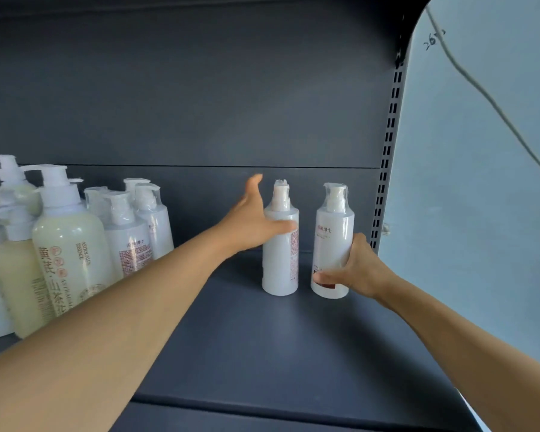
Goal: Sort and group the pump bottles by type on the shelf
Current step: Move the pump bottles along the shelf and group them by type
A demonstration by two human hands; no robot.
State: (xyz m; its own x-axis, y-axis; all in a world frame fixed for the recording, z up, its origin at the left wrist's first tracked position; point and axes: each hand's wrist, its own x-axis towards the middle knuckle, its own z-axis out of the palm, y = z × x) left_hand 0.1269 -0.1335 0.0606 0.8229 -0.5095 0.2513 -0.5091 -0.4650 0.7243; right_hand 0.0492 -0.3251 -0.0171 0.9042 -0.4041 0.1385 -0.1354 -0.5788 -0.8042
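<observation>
- shelf [262, 353]: dark slate grey, back panel the same shade
- two slim bottles [279, 263] [332, 244]: white, clear film over white pumps; the left one has a block of red print, the right one pinkish characters and a dark red band low down
- rounder bottles [69, 244]: pale cream-yellow, white pumps, orange characters and olive lettering
- slim bottles at left [128, 235]: white with red print
- slotted upright [387, 157]: grey, black slots
- wall [480, 182]: pale blue
</observation>
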